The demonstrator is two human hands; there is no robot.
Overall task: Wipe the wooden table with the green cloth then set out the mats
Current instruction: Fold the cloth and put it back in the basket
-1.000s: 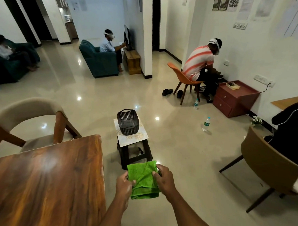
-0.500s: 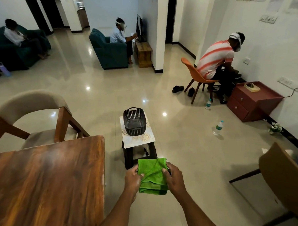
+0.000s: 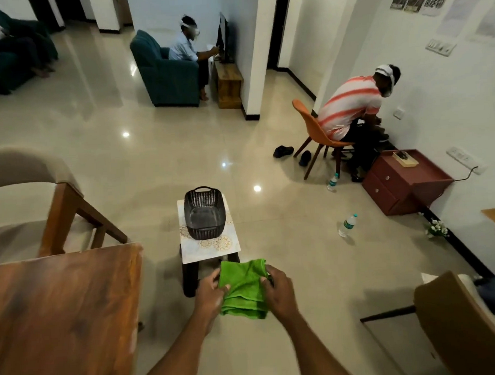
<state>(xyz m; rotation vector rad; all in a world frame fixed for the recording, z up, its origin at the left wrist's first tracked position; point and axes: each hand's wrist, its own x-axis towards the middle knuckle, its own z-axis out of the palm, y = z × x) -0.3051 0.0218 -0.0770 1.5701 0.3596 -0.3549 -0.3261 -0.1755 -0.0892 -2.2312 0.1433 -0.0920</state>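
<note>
both hands up front, the left hand (image 3: pixel 210 295) and the right hand (image 3: pixel 279 292), and between them the folded green cloth (image 3: pixel 243 286), held in the air over the floor, just right of the wooden desk (image 3: pixel 62 317). left fingers (image 3: pixel 223 288) curled onto the cloth's left edge, thumb on top; right fingers (image 3: pixel 264 280) curled round its right edge. both have a firm hold of it. the desk fills the near left, its top bare brown wood, and the cloth is not touching it. just past the hands, a small dark stool (image 3: pixel 190 277) carries a patterned mat (image 3: pixel 214 244), and on that mat sits a black plastic basket (image 3: pixel 203 214), upright. left of it, a padded wooden chair (image 3: pixel 42 196) tucked at the desk's far edge. near right, a tan chair back (image 3: pixel 456 328). further right on the floor, two water bottles (image 3: pixel 347 225), well apart. beyond them a red cabinet (image 3: pixel 405 180) against the wall, and a person in a striped shirt (image 3: pixel 350 103) seated on an orange chair. far back, another person in a teal armchair (image 3: pixel 164 72).
</note>
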